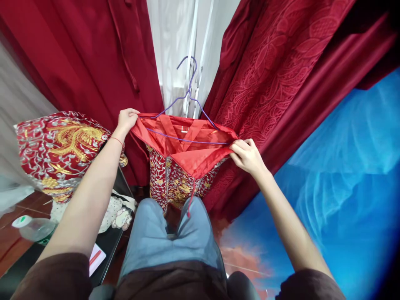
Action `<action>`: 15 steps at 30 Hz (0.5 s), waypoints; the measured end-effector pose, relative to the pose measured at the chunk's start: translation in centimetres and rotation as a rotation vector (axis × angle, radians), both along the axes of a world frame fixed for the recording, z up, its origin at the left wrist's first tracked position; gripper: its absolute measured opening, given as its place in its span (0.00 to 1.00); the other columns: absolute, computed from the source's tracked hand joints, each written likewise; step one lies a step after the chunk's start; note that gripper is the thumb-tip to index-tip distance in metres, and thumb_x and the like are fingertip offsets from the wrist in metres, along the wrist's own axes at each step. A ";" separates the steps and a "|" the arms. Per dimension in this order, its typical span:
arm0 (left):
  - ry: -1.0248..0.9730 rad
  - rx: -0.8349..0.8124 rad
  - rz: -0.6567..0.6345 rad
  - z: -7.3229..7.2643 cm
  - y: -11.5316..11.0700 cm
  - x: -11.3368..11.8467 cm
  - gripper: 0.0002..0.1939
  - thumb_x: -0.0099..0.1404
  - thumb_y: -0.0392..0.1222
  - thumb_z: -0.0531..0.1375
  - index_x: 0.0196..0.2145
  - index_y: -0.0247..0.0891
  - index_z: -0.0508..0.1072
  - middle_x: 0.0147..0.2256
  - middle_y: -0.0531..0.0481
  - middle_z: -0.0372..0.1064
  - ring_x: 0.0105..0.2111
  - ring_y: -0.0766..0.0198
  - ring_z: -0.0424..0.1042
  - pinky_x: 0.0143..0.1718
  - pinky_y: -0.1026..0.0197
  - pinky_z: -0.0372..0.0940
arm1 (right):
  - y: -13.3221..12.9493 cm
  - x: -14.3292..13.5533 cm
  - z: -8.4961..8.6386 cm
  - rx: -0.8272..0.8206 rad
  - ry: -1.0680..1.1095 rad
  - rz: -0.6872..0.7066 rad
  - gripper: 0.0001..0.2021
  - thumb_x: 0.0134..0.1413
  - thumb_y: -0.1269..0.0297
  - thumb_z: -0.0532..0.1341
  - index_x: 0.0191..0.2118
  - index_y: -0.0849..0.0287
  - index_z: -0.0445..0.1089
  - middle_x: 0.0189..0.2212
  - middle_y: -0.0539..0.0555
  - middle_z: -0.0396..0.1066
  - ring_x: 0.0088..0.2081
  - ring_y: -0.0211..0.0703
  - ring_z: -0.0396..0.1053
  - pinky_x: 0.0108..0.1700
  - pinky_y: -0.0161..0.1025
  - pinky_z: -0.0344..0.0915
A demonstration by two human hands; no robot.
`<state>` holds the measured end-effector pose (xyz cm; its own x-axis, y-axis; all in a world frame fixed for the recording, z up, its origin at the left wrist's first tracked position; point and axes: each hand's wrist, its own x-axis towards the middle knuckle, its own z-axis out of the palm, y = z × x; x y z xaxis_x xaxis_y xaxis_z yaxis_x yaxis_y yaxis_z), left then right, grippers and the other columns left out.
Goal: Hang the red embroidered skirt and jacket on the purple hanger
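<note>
A red embroidered skirt (181,183) with a plain bright-red waistband hangs in front of my knees, its waist spread wide. My left hand (127,120) pinches the waistband at its left end. At the right end, my right hand (246,155) grips the same band between thumb and fingers. A purple wire hanger (189,93) sits at the waist opening, its hook up and its lower bar lying across the red lining. Whether the hanger's ends are held under my fingers is hidden. A thin red cord dangles from the waistband over my knee.
Another red garment with a gold dragon (73,139) lies at the left. Below it are a clear bottle (36,229), a white plush (121,218) and a white-and-red card (96,258) on a black surface. Dark-red curtain-like garments (131,50) hang behind; blue tulle (343,187) spreads at the right.
</note>
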<state>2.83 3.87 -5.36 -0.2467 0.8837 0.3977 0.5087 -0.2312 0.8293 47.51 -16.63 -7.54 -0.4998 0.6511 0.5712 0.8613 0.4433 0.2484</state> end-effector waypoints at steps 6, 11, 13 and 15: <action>-0.439 -0.228 -0.267 0.1 -1.9 -0.2 0.02 0.53 0.32 0.62 0.28 0.35 0.73 0.25 0.50 0.73 0.28 0.63 0.72 0.37 0.60 0.71 | 1.7 -0.8 0.2 -0.040 0.169 -0.004 0.12 0.67 0.63 0.48 0.34 0.55 0.66 0.33 0.57 0.69 0.38 0.47 0.67 0.40 0.40 0.62; -0.486 -0.320 -0.276 -1.0 -2.2 -0.4 0.06 0.56 0.38 0.65 0.32 0.34 0.75 0.23 0.46 0.73 0.33 0.53 0.77 0.37 0.54 0.74 | 2.1 -1.4 0.0 -0.024 0.121 -0.100 0.12 0.67 0.63 0.48 0.36 0.56 0.68 0.35 0.59 0.72 0.38 0.48 0.67 0.36 0.40 0.61; -0.437 -0.369 -0.232 -1.3 -2.0 -0.6 0.07 0.56 0.39 0.65 0.33 0.34 0.75 0.22 0.46 0.72 0.34 0.50 0.77 0.37 0.51 0.75 | 2.3 -1.6 0.1 -0.038 0.125 -0.152 0.12 0.67 0.63 0.49 0.38 0.56 0.69 0.36 0.59 0.73 0.37 0.47 0.68 0.32 0.39 0.58; -0.398 -0.408 -0.191 -1.9 -2.1 -0.7 0.06 0.55 0.37 0.64 0.32 0.34 0.75 0.20 0.47 0.71 0.33 0.50 0.77 0.37 0.51 0.74 | 2.5 -1.9 0.3 -0.060 0.131 -0.205 0.13 0.67 0.62 0.49 0.39 0.57 0.70 0.36 0.60 0.74 0.35 0.47 0.68 0.31 0.39 0.56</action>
<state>2.14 1.73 -7.21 -0.1285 0.9890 -0.0737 0.1217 0.0894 0.9885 45.65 -14.13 -7.20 -0.2778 0.7659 0.5798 0.9579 0.2664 0.1070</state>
